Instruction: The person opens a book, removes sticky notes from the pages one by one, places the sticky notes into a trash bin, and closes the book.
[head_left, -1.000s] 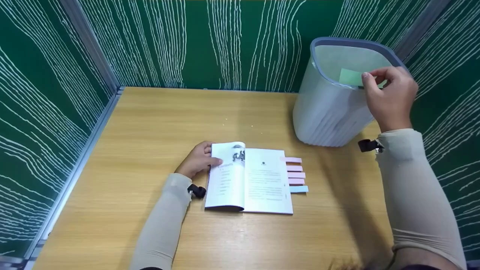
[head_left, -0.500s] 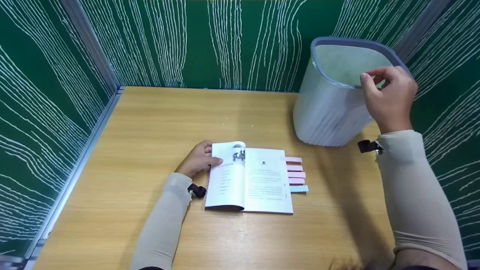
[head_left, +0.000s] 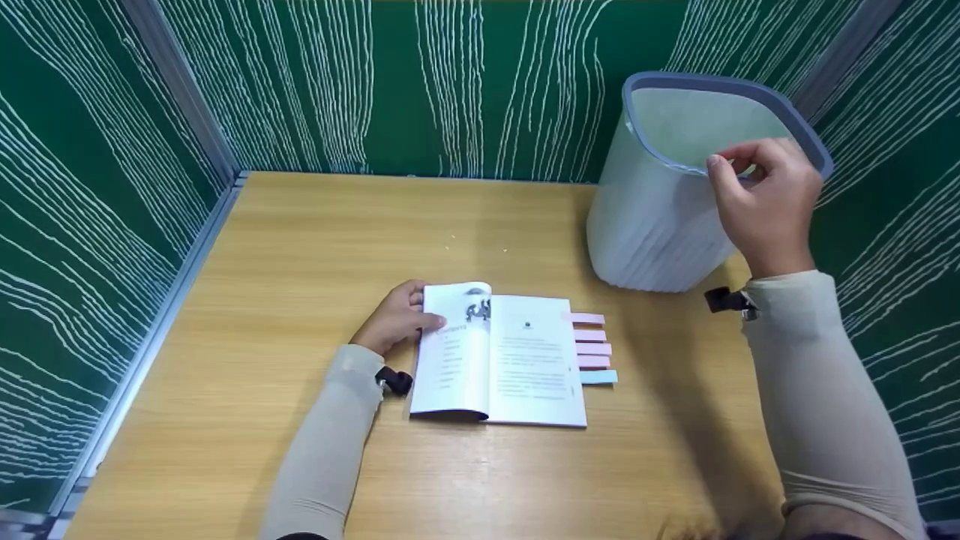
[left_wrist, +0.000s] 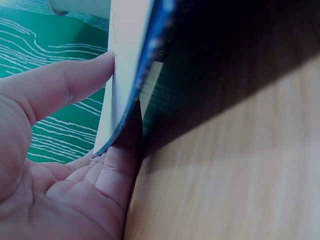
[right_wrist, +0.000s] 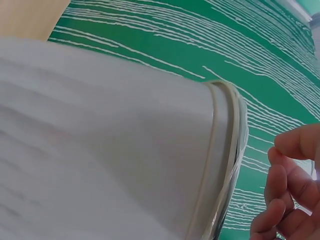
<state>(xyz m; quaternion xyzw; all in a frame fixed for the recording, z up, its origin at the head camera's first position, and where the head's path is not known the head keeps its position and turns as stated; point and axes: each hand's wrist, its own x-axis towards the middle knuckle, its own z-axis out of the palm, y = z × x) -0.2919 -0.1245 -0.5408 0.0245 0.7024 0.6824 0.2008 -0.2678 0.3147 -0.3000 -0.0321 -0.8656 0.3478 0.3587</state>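
Your left hand (head_left: 391,321) grips the book (head_left: 534,375). Your right hand (head_left: 772,202), its fingers curled, is near the bin (head_left: 651,225).

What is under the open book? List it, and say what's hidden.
Under the book: fingers of the left hand, at its left edge, and the wooden tabletop. Anything beneath its middle and right side is covered.

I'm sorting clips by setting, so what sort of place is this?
Probably a small partitioned work booth: a wood-grain tabletop is bordered by green panels patterned with white wavy lines, and grey posts stand at its far corners.
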